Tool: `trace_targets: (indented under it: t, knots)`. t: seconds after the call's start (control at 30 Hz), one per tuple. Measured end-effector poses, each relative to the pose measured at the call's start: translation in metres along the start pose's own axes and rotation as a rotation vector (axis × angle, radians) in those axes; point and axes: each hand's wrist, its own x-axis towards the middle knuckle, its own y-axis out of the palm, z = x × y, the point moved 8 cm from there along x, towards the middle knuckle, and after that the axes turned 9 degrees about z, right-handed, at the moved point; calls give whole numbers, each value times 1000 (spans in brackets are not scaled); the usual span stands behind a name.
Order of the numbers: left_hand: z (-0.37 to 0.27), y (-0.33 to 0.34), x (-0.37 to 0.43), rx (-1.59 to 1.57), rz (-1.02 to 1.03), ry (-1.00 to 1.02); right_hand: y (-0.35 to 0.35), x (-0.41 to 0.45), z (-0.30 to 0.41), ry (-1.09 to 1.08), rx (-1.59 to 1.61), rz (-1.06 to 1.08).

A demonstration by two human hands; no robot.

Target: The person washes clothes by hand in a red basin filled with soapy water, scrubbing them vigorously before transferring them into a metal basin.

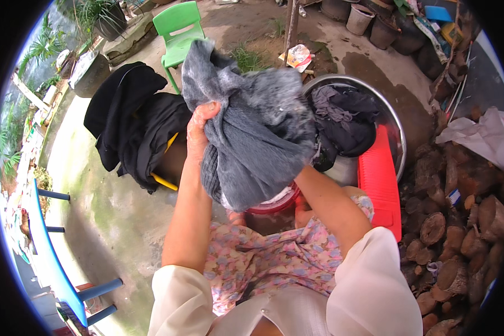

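My left hand (202, 126) grips the left side of a wet grey cloth garment (252, 155), raised in front of me, its thumb showing on top. Of my right arm the forearm shows; the hand is hidden behind the garment's right side, so its grip cannot be seen. Below the garment is a red basin (277, 206) with whitish foam, between my feet. At the right, a wide metal basin (397, 109) holds dark wet clothes (344, 117). A red plastic washboard (378, 185) leans over that basin's near right edge.
Black clothes (138, 117) lie draped over something with yellow legs on the left. Behind stands a green plastic chair (178, 29). Stacked firewood (453, 239) borders the right side, a blue table (54, 256) the left. A thin post (291, 33) rises ahead near plant pots (360, 19).
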Motion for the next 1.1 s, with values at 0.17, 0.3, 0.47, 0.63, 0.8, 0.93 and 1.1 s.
trace_targets:
  t: [0.17, 0.3, 0.47, 0.63, 0.8, 0.93, 1.1]
  knots:
    - [10, -48, -4, 314, -133, 39, 11, 14, 7, -91, 96, 63]
    - [24, -71, -12, 131, -225, -156, 16, 24, 14, -53, 183, 181]
    - [16, -90, 1, 377, -189, -165, -8, 42, 11, -37, -54, -50]
    - [0, -150, 35, 926, 75, 59, 8, 57, 19, -149, -353, -159]
    - [3, -116, 30, 1168, 76, 29, 23, 40, 25, -152, -281, -189]
    - [8, -126, 29, 1043, -71, -113, 22, 45, 33, -264, -509, -162]
    - [-2, -112, 20, 1210, -31, -8, 29, 48, 30, -347, -603, -64]
